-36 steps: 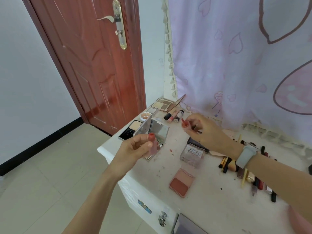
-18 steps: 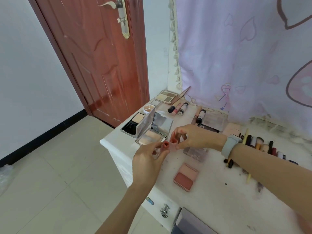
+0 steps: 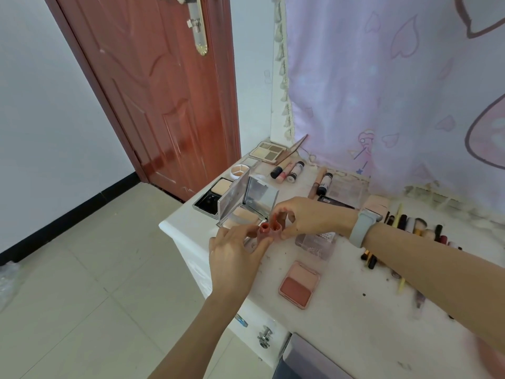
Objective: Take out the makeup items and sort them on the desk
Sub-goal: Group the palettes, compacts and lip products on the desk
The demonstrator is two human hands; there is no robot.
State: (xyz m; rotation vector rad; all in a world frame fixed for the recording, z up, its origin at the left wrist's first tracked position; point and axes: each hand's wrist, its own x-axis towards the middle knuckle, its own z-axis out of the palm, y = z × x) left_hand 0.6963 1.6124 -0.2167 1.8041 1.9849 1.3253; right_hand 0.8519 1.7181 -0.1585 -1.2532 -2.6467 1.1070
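The left hand (image 3: 232,258) and right hand (image 3: 308,217) each pinch 1 small red pot (image 3: 264,229), side by side and touching, just over the bench (image 3: 341,310) by the open mirror case (image 3: 246,203). They may be 2 halves of 1 thing. They look light, hard and slippery, so hold the sides. A second ago the hands were apart.

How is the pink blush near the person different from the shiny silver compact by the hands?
The pink blush lies flat with no raised lid showing; the silver compact stands open with its mirrored lid up. The blush holds two pinks, one pale and one deeper; the compact's pan is pale beige. The blush lies alone, nearer the desk's front edge; the compact sits just behind both hands. Both are squarish powder cases on the white desk.
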